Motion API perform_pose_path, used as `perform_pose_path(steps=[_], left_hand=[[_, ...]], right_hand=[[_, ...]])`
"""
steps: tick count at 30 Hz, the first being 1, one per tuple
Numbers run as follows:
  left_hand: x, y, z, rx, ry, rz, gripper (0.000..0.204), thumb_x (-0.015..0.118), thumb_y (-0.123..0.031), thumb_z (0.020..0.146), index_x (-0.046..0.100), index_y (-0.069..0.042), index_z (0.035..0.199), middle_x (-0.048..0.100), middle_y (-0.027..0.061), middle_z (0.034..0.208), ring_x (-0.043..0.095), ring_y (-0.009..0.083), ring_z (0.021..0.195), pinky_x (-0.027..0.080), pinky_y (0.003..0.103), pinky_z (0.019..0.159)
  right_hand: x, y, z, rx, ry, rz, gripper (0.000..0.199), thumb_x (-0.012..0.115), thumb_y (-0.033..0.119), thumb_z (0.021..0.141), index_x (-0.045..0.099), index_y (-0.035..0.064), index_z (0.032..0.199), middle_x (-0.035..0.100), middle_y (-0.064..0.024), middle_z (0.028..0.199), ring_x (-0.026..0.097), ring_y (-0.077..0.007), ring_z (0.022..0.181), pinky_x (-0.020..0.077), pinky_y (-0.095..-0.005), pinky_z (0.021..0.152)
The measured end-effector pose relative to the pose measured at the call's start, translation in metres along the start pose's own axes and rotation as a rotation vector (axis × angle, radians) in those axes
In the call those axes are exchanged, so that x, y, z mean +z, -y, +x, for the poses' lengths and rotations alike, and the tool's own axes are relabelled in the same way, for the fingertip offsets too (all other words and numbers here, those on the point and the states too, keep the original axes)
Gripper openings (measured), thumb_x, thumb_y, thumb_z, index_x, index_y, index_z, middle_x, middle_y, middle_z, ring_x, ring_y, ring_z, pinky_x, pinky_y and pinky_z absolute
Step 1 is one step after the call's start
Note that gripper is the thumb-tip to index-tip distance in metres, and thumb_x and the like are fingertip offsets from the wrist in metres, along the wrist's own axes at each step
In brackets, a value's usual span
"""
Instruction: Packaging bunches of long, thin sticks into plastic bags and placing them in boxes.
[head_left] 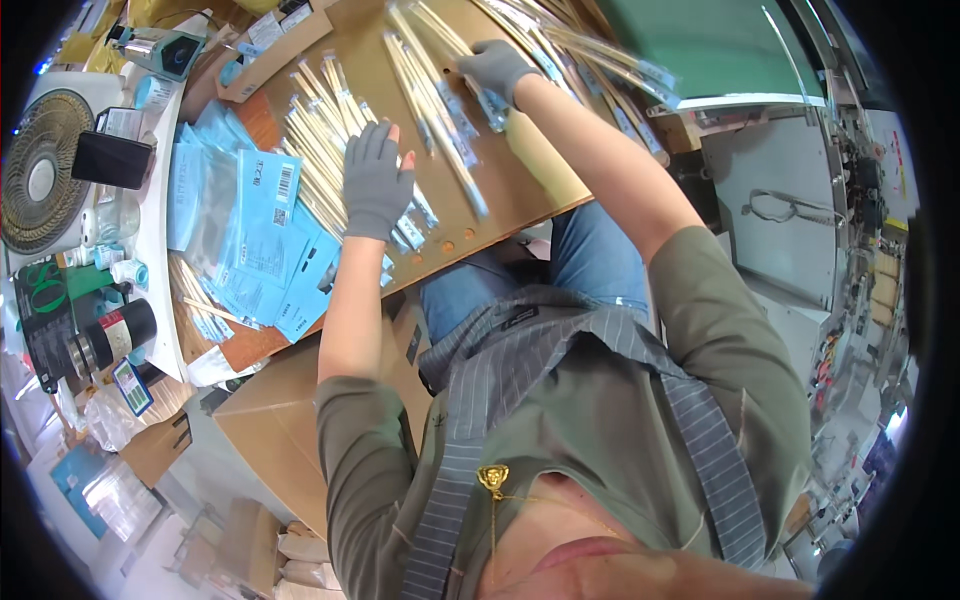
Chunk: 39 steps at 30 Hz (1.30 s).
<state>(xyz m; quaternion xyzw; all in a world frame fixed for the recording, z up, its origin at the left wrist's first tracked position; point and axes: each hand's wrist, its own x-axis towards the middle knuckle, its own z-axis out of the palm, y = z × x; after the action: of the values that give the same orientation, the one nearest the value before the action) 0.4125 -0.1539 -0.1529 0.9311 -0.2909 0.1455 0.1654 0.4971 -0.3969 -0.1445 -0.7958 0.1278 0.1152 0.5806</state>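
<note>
My left hand [376, 180], in a grey glove, lies flat on a spread of long pale sticks in clear sleeves [322, 135] on a brown board [520, 175]. My right hand [497, 68], also gloved, reaches further out and is shut on one sleeved stick [492, 103] near the board's far side. More sleeved sticks [432, 95] lie in rows between the two hands. A loose bundle of them [590, 50] sits beyond my right hand.
Blue flat pouches [262, 235] are stacked left of the sticks. A white side table [150, 230] holds a fan [40, 170], a dark phone [110, 158] and a black flask [110, 338]. Cardboard boxes [290, 420] stand below. A green mat [710, 45] and grey machine [790, 200] are at right.
</note>
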Motion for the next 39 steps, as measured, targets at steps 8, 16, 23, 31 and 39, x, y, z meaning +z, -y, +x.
perform_pose_path(steps=[8,16,23,31,39], left_hand=[[0.002,0.006,-0.005,-0.025,-0.051,-0.033,0.04,0.059,-0.028,0.083,0.057,0.0,0.112,0.055,0.0143,0.121,0.046,0.0308,0.118,0.032,0.043,0.102],[-0.005,0.004,-0.006,-0.041,-0.055,-0.044,0.049,0.061,-0.039,0.082,0.057,0.001,0.11,0.055,0.0145,0.119,0.047,0.0308,0.115,0.032,0.042,0.102],[0.001,0.008,-0.008,-0.033,-0.054,-0.038,0.048,0.061,-0.04,0.082,0.057,-0.001,0.111,0.055,0.0136,0.12,0.047,0.0298,0.116,0.032,0.042,0.103],[0.003,0.008,-0.006,-0.04,-0.079,-0.035,0.047,0.06,-0.038,0.083,0.056,-0.002,0.112,0.056,0.0129,0.117,0.048,0.0295,0.114,0.032,0.042,0.101],[-0.01,-0.026,0.013,-0.204,0.155,0.195,0.069,0.055,-0.044,0.084,0.037,-0.003,0.136,0.054,0.0117,0.11,0.047,0.0252,0.107,0.031,0.04,0.098]], right_hand=[[-0.029,0.016,-0.012,-0.016,-0.079,-0.015,0.027,0.059,0.025,0.083,0.057,-0.001,0.086,0.061,-0.0096,0.071,0.058,-0.0161,0.055,0.0485,-0.0292,0.052],[-0.098,0.048,-0.023,-0.441,-0.659,-1.125,0.019,0.056,0.021,0.082,0.057,0.0033,0.086,0.064,-0.0181,0.077,0.064,-0.035,0.071,0.0521,-0.0433,0.067],[-0.107,0.03,-0.002,0.221,-0.09,-1.035,0.059,0.064,0.046,0.072,0.06,0.0011,0.111,0.064,-0.0209,0.102,0.059,-0.0342,0.105,0.0456,-0.0365,0.09],[-0.063,0.01,-0.002,0.155,-0.392,-0.914,0.059,0.061,0.024,0.076,0.038,-0.0009,0.124,0.058,-0.0232,0.116,0.058,-0.0341,0.106,0.0469,-0.0422,0.089],[-0.062,0.013,-0.01,0.139,-0.361,-0.836,0.051,0.058,0.02,0.074,0.041,-0.0012,0.118,0.063,-0.0233,0.102,0.062,-0.0347,0.097,0.0491,-0.0405,0.084]])
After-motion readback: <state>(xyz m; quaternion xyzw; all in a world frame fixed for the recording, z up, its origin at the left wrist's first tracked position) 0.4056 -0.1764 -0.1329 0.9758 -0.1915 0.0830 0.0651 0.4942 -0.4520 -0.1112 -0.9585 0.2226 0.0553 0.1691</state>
